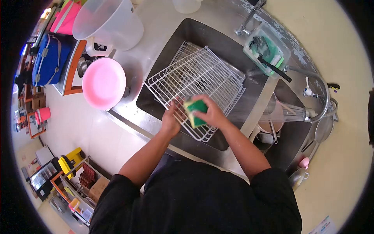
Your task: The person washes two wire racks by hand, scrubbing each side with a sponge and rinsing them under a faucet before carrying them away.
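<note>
A white wire rack (218, 74) lies tilted over the left basin of a steel sink (187, 31). My left hand (170, 121) grips the rack's near left edge, its fingers curled around the wires. In my right hand (212, 113) is a green and yellow sponge (197, 113), pressed against the rack close to my left fingers. Beneath the rack, another wire rack (187, 48) shows in part in the basin.
Water sprays from a faucet head (309, 115) at the right. A pot (272, 117) sits in the right basin. Behind the sink stands a tub (269, 48) with scrubbing tools and a black-handled brush (274, 69). Leftward are a pink bowl (104, 84) and a large clear pitcher (113, 25).
</note>
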